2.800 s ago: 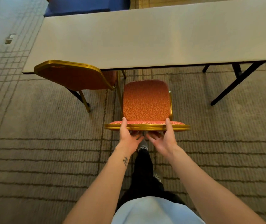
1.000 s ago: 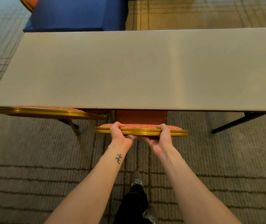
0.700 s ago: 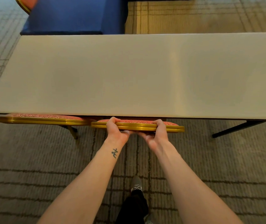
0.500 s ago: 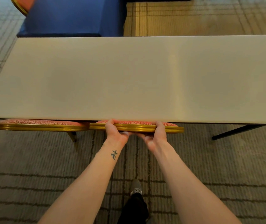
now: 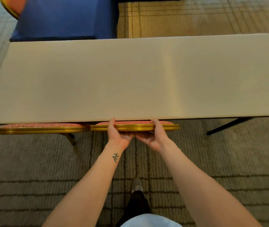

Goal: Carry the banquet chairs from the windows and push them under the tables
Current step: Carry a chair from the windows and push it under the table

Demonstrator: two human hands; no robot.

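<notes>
Chair (image 5: 135,127) gripped by left hand (image 5: 119,136) and right hand (image 5: 155,138); best pushed squarely, stopping before its back strikes table (image 5: 130,79).

Both your bare arms reach forward, side by side. Your left hand (image 5: 118,135) and right hand (image 5: 155,136) grip the chair (image 5: 135,127) rim, thumbs over the top, fingers curled underneath, fingertips nearly meeting.

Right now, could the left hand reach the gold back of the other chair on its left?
Probably yes. That chair's gold back juts out past the table edge, right beside the chair that the left hand holds; nothing lies between. The hand must let go first.
</notes>
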